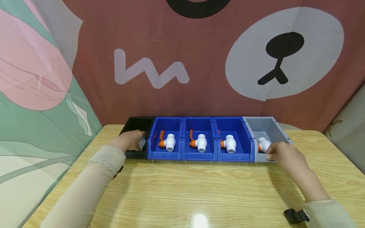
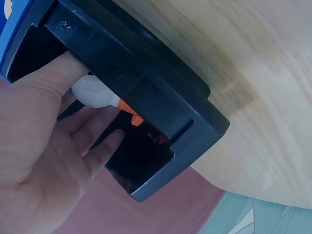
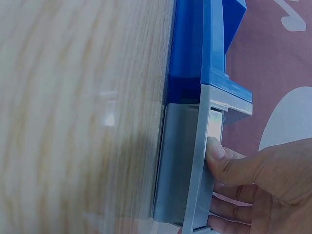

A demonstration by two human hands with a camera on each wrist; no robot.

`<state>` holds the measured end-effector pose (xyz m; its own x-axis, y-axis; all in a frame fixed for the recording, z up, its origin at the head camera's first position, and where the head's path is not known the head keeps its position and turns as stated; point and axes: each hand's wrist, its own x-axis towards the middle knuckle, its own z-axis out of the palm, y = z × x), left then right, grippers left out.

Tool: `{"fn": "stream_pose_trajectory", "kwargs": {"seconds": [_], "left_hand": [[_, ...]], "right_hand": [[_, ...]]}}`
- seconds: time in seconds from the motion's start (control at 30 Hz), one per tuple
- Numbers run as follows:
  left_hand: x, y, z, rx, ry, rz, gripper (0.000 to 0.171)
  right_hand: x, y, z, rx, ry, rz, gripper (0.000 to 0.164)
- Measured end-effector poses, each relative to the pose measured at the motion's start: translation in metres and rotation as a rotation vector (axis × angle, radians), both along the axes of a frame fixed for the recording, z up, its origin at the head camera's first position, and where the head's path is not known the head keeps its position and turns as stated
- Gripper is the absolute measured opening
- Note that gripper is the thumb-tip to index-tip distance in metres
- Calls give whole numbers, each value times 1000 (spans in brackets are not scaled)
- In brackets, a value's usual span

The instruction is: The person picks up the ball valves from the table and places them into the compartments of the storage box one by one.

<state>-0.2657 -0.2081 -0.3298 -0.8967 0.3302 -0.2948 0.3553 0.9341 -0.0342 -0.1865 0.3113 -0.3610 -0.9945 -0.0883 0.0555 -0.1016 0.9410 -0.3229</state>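
My left hand [image 1: 129, 140] reaches into the black bin [image 2: 136, 73] at the left end of the row. Its fingers and thumb close round a white ball valve [image 2: 95, 92] with an orange handle [image 2: 129, 112]; the bin wall hides the thumb tip. My right hand [image 1: 286, 155] dips into the grey bin [image 1: 260, 122] at the right end, thumb by the front lip. Right at those fingertips lies another white ball valve [image 1: 264, 144], tilted, its orange part to the left. I cannot tell whether the right fingers grip it, since the bin wall hides it in the right wrist view.
Between the end bins stand blue bins [image 1: 164, 155], each with one white ball valve [image 1: 170, 142] with orange parts. The joined row sits along the back of a wooden table [image 1: 182, 190]. Behind hangs a printed cloth [image 1: 199, 104].
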Motion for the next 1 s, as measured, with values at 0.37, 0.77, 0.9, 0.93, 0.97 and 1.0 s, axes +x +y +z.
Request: {"fn": "stream_pose_trajectory", "kwargs": {"seconds": [0.37, 0.77, 0.9, 0.93, 0.97, 1.0], "left_hand": [[1, 5, 0, -16, -1, 31, 68], [-1, 2, 2, 88, -100, 99, 71], [0, -1, 7, 180, -130, 138, 66], [1, -2, 9, 205, -129, 139, 63], [1, -2, 10, 220, -120, 133, 59], [1, -3, 10, 231, -105, 124, 54]], "right_hand": [[0, 1, -1, 5, -8, -7, 11], [-1, 0, 0, 3, -18, -4, 11], [-1, 0, 1, 4, -24, -7, 12], [-1, 0, 1, 3, -25, -7, 12], [-1, 0, 1, 3, -25, -7, 12], [-1, 0, 1, 2, -26, -7, 12]]}}
